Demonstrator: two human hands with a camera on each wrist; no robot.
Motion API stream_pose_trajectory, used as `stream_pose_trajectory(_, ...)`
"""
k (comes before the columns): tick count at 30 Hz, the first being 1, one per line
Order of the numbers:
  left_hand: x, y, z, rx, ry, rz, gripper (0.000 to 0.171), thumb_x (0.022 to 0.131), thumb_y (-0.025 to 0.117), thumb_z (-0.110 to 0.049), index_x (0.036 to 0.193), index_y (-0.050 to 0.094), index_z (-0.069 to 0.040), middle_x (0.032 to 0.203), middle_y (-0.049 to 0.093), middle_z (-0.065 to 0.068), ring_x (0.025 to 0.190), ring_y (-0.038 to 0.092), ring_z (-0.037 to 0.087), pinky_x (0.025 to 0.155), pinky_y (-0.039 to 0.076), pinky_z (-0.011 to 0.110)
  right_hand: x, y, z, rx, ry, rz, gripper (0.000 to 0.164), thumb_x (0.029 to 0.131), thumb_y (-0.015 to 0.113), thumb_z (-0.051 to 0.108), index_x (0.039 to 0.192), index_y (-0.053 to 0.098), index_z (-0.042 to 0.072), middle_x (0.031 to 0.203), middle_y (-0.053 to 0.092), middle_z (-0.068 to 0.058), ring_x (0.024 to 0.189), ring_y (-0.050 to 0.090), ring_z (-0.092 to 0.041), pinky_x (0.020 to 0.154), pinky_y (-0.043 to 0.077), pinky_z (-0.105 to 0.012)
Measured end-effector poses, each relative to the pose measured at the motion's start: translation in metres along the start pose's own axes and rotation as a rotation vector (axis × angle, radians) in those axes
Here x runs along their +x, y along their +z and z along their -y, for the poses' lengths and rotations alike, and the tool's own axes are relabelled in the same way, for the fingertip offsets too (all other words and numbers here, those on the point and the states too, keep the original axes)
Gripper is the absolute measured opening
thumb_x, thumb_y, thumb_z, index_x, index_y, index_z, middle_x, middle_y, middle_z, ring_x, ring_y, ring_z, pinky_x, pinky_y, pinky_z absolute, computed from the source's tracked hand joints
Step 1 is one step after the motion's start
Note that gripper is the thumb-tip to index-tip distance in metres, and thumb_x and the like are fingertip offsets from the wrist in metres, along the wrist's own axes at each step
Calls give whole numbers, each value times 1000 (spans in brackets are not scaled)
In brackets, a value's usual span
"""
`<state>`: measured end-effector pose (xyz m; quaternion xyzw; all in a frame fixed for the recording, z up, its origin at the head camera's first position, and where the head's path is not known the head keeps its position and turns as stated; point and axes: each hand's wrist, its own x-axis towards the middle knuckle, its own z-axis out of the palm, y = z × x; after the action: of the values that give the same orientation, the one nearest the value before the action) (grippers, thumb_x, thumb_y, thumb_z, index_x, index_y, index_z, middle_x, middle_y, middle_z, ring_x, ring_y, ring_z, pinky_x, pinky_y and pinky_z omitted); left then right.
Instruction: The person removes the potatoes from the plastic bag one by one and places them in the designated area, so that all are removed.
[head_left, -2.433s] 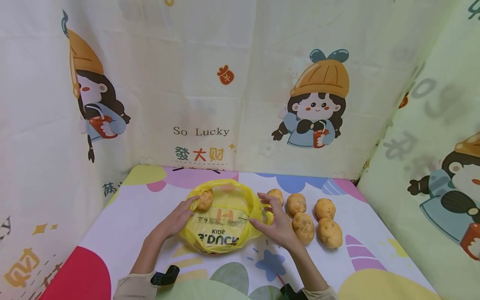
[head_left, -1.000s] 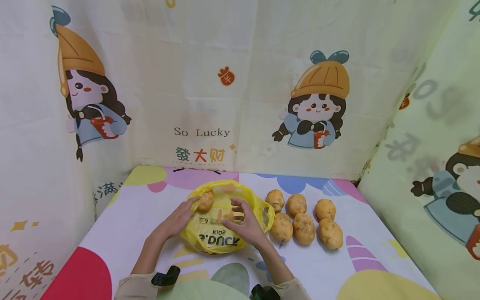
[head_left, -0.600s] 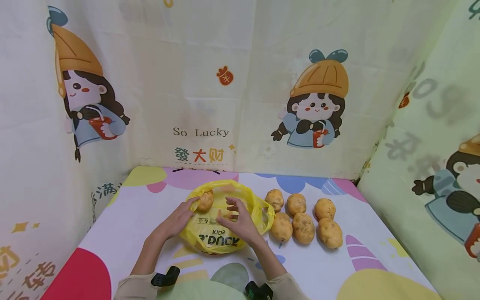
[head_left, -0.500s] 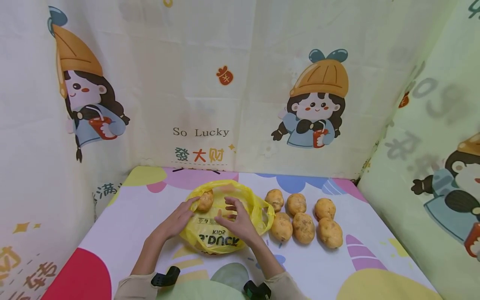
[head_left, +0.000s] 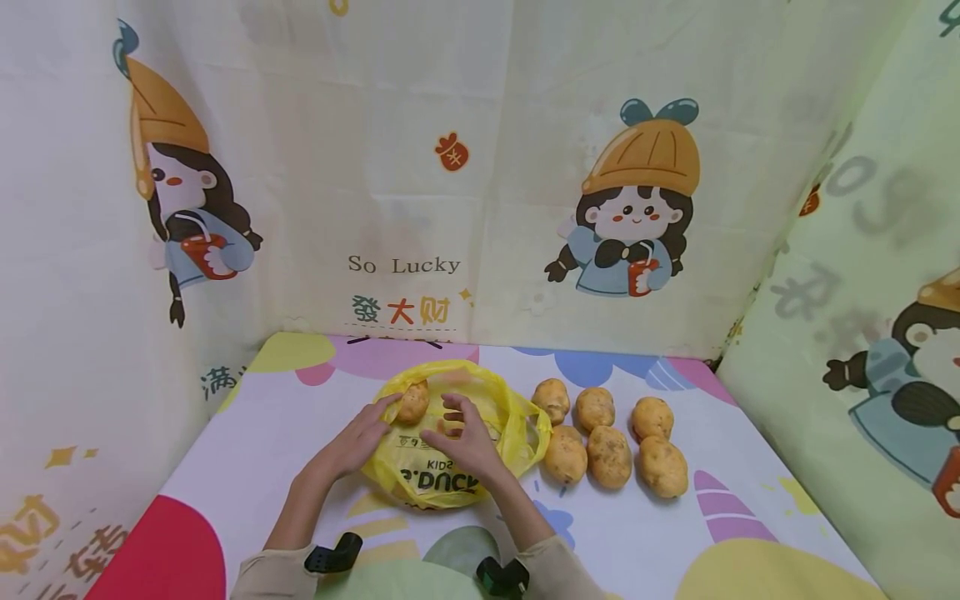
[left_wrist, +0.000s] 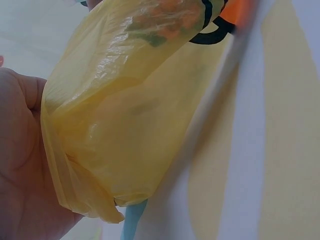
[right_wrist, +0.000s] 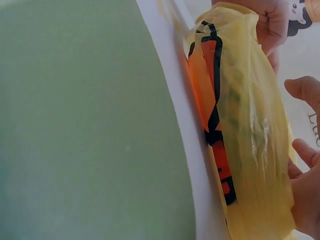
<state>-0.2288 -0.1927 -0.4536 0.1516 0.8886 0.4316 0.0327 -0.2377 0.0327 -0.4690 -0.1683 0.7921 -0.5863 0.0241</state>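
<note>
A yellow plastic bag [head_left: 438, 496] lies on the table with its mouth wide, printed lettering showing upside down inside. One potato [head_left: 413, 403] sits inside the bag at its left rim. My left hand [head_left: 358, 440] grips that rim beside the potato; in the left wrist view the yellow film lies against the palm. Over the bag's mouth hovers my right hand [head_left: 467, 439], thumb and fingers apart, holding nothing. From the right wrist view, the right fingers [right_wrist: 305, 92] stand clear of the bag's side, and the left hand [right_wrist: 272, 22] is at its far end.
Several loose potatoes [head_left: 609, 457] lie to the right of the bag, the nearest [head_left: 565, 455] close to the bag's handle [head_left: 536, 433]. A patterned cloth [head_left: 285, 417] covers the table. Printed curtains [head_left: 480, 208] stand behind it and at both sides.
My right hand has moved left from the bag's right handle to above its mouth, uncovering a potato near the handle. The left hand has stayed at the left rim.
</note>
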Motion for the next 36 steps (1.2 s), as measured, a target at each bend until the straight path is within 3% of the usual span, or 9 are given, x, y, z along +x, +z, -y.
stream_pose_trajectory(9, 1, 1, 1, -22, -33, 16, 60, 98, 34, -11, 158, 33, -4, 156, 38, 27, 145, 33, 44, 116, 24, 65, 8, 8, -2, -2, 22, -6, 72, 89, 78, 25, 147, 43, 0, 151, 45, -18, 129, 50, -35, 104, 47, -50)
stream_pose_trajectory(21, -1, 0, 4, -2, -8, 0, 60, 98, 35, -10, 157, 35, -4, 152, 41, 28, 141, 37, 43, 113, 29, 63, 20, 19, -1, -16, 87, -34, 75, 87, 80, 28, 147, 44, 2, 149, 48, -16, 131, 50, -36, 106, 46, -51)
stream_pose_trajectory(28, 1, 2, 3, -23, -4, 10, 61, 98, 34, -10, 158, 32, -3, 156, 37, 29, 145, 31, 45, 116, 24, 64, 27, 25, -4, -44, 112, -68, 78, 87, 81, 30, 149, 43, 3, 145, 48, -20, 129, 51, -38, 102, 48, -52)
stream_pose_trajectory(36, 0, 1, 1, -23, 6, 13, 60, 98, 33, -10, 158, 32, -2, 158, 34, 29, 147, 28, 46, 117, 21, 65, 33, 29, -8, 9, 136, -112, 80, 85, 84, 28, 148, 43, 2, 146, 46, -20, 132, 49, -39, 105, 46, -53)
